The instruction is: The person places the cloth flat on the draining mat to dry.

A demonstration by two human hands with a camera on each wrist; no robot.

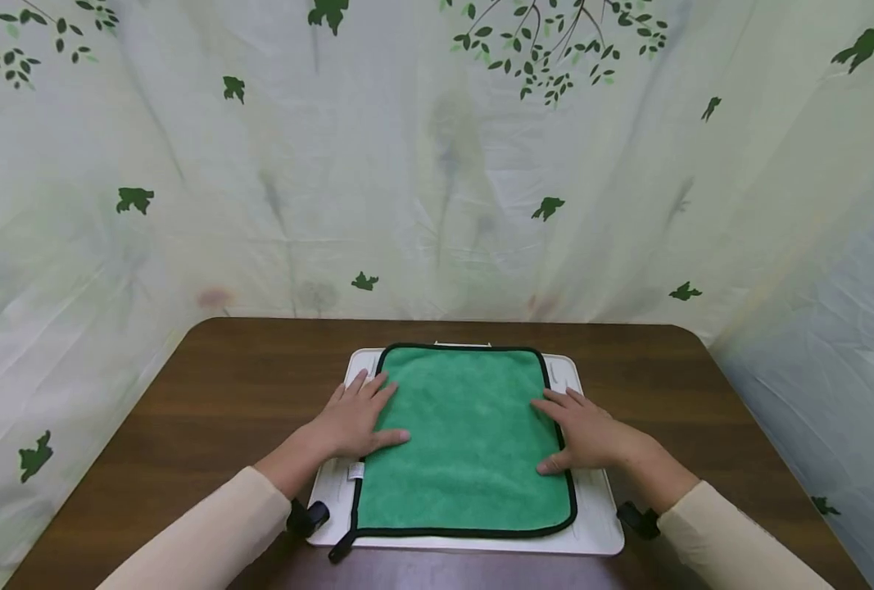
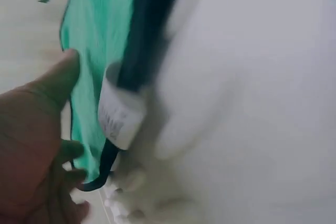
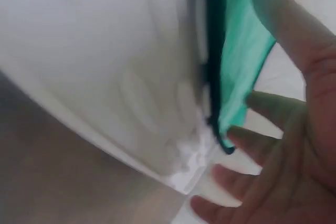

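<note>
A green cloth [image 1: 466, 442] with a black border lies spread flat over a white board [image 1: 595, 508] on the table. My left hand [image 1: 355, 418] rests on the cloth's left edge with its fingers spread. Across from it, my right hand [image 1: 584, 430] touches the right edge, fingers extended. In the left wrist view, a white tag [image 2: 119, 114] sticks out from the cloth's dark edging beside the left hand [image 2: 31, 135]. The right wrist view has the right hand [image 3: 283, 145] along the cloth's border, its fingers apart.
The brown wooden table [image 1: 260, 385] extends around the board. Behind it hangs a pale curtain [image 1: 422, 180] printed with green leaves. A black hanging loop [image 1: 342, 547] juts from the cloth's near left corner past the board's front edge.
</note>
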